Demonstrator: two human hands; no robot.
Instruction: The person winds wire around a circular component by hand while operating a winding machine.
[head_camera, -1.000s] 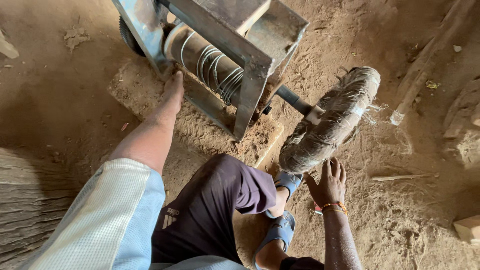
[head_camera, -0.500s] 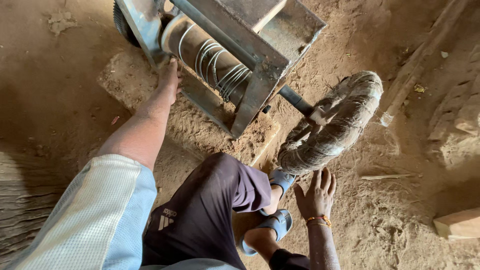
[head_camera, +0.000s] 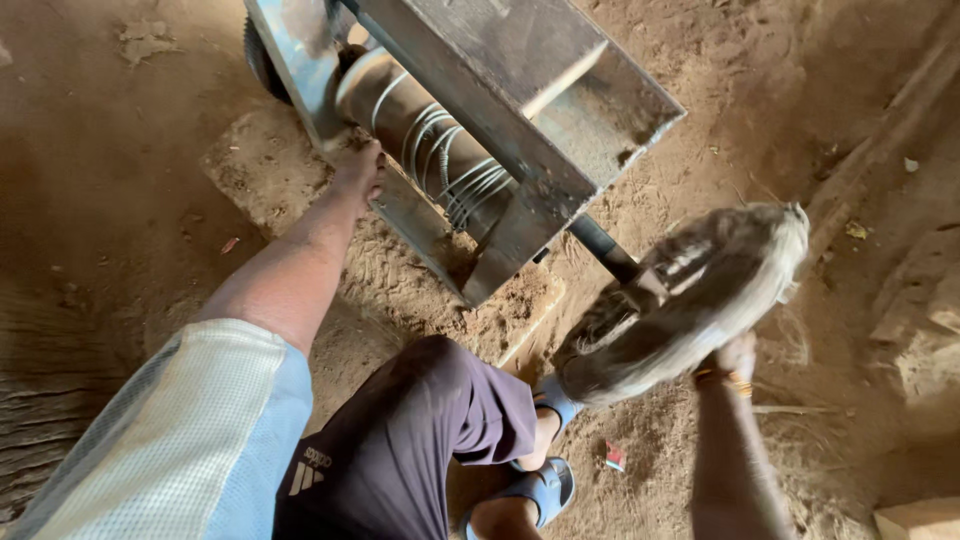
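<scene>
Machine frame (head_camera: 520, 120): grey sheet metal, dull, dust-coated. Drum (head_camera: 420, 130): smooth metal, wound with shiny wire. Spinning wheel (head_camera: 690, 295): rough, fibrous-looking, blurred. Floor (head_camera: 110, 200): loose brown dirt, matt. Sandal (head_camera: 545, 485): blue plastic, smooth.

The left hand (head_camera: 358, 168) rests with its fingers on the lower edge of a grey metal machine frame (head_camera: 500, 120), just beside the brown drum wound with pale wire loops (head_camera: 425, 130) at eleven o'clock from the middle. The right hand (head_camera: 738, 355), a bangle at its wrist, reaches up at four o'clock against the blurred, fibre-covered round wheel (head_camera: 685, 300) on a dark shaft (head_camera: 605, 245). At six o'clock a bent knee in dark shorts (head_camera: 410, 440) and blue sandals (head_camera: 545, 480) sit on sandy brown ground (head_camera: 120, 200).
</scene>
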